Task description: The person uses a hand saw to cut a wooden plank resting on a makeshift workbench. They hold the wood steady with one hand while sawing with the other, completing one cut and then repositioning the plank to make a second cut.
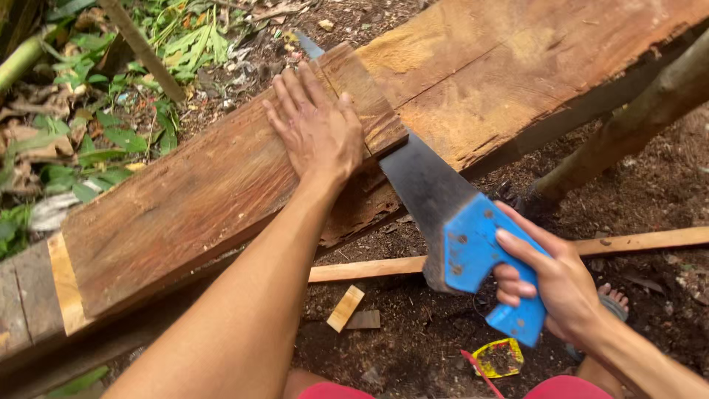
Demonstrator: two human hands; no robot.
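Note:
My left hand lies flat, fingers together, on a reddish-brown wooden plank, just left of a cut across it. In that cut sits the dark blade of a handsaw, its tip poking out beyond the plank's far edge. My right hand grips the saw's blue handle below the plank's near edge, index finger stretched along the handle. A wider, lighter plank continues to the right of the cut.
A thin wooden strip lies on the dirt under the planks, beside small wood offcuts. A rough branch leans at the right. Green leaves and litter cover the ground at upper left. A yellow wrapper lies near my sandalled foot.

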